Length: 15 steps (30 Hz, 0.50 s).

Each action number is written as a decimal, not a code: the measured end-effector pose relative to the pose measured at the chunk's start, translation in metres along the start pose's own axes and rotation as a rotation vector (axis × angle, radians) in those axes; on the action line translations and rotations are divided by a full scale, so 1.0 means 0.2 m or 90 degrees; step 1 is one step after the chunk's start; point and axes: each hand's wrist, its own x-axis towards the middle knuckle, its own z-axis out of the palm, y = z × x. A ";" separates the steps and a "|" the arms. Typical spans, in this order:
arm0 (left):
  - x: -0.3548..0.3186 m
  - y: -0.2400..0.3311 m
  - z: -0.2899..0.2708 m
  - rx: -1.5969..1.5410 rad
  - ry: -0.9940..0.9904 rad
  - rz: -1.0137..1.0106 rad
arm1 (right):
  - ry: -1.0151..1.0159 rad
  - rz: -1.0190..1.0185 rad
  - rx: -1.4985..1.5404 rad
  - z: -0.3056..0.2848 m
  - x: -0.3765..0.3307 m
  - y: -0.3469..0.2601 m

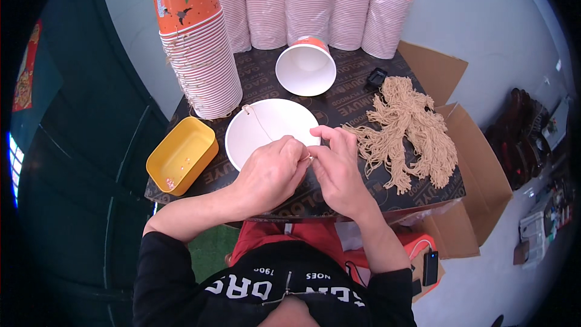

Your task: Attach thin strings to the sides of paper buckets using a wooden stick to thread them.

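Note:
A white paper bucket [266, 118], its open mouth facing up, sits in front of me on the dark table. A thin beige string [259, 122] passes through a hole at its far left rim and runs across the mouth toward my hands. My left hand [272, 166] is closed over the near right rim, its fingertips pinching the string. Against it, my right hand [339, 169] is closed, thumb and forefinger at the rim and the string's end. The exact pinch point is partly hidden by the fingers.
To the left, a yellow tray [203, 160] holds small scraps beside a tall stack of paper buckets [203, 66] with strings. One bucket [305, 69] lies on its side. Beige strings [417, 139] are piled right, near a small black object [376, 77]. Wrapped stacks [308, 12] stand behind; a cardboard box [478, 175] is beside the table.

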 end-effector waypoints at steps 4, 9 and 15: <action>0.00 -0.01 -0.01 -0.007 -0.018 -0.012 | -0.026 0.050 0.133 -0.02 -0.01 0.03; 0.01 -0.01 -0.01 -0.035 -0.020 -0.026 | -0.036 0.089 0.205 -0.04 -0.01 0.04; 0.02 -0.01 -0.01 -0.039 -0.028 -0.032 | -0.016 0.099 0.192 -0.02 -0.01 0.04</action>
